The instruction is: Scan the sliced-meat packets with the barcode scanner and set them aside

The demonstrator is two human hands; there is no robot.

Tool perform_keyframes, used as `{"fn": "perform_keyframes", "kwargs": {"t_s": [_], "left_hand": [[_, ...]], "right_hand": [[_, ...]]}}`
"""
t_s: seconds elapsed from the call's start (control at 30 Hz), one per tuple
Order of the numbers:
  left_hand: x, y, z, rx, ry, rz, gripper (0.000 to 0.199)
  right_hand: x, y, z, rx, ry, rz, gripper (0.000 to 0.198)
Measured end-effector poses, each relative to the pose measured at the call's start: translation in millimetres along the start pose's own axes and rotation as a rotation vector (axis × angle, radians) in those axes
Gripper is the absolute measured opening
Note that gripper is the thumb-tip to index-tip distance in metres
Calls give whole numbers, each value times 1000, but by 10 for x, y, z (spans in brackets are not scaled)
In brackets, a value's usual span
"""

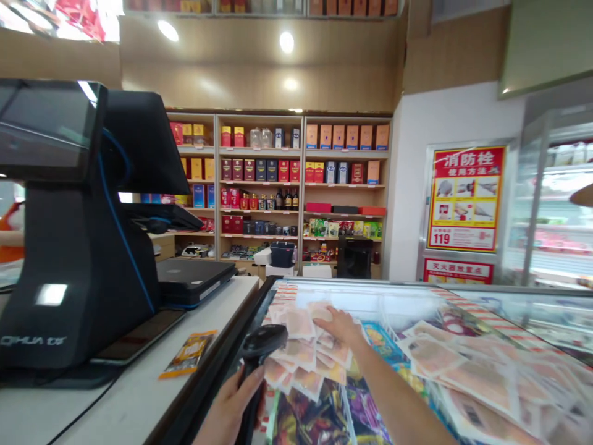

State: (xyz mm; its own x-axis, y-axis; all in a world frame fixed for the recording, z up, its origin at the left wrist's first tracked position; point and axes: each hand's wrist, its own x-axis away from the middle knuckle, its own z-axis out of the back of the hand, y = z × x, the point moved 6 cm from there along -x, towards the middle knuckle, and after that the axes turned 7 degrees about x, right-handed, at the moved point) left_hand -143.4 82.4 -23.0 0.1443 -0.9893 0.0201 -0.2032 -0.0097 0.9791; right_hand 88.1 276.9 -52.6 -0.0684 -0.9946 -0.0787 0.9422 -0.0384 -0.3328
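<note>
My left hand [236, 398] is wrapped round the handle of a black handheld barcode scanner [265, 340]. The scanner's head reaches over the left edge of a loose pile of flat, pale pinkish packets [301, 346] on a glass-topped case. At the far side of this pile lies my right hand [337, 324], its fingers stretched out and apart over a packet [319, 309]. A larger spread of similar packets [482, 371] covers the glass to the right of my right forearm. Colourful wrapped goods [315, 414] show through the glass below.
Left of the case, a white counter [143, 402] carries a black point-of-sale terminal [69, 259], a black cash-drawer-like box [194, 278], and an orange-brown snack packet [189, 354]. Shelves [303, 185] of boxes and bottles stand behind. A red notice [467, 198] hangs at the right.
</note>
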Motion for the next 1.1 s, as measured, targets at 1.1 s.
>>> {"fn": "perform_keyframes", "kwargs": {"t_s": [1.1], "left_hand": [[714,485,-657,-92,-421,-59,30]], "right_hand": [[914,388,433,-1229,481,9,43]]}}
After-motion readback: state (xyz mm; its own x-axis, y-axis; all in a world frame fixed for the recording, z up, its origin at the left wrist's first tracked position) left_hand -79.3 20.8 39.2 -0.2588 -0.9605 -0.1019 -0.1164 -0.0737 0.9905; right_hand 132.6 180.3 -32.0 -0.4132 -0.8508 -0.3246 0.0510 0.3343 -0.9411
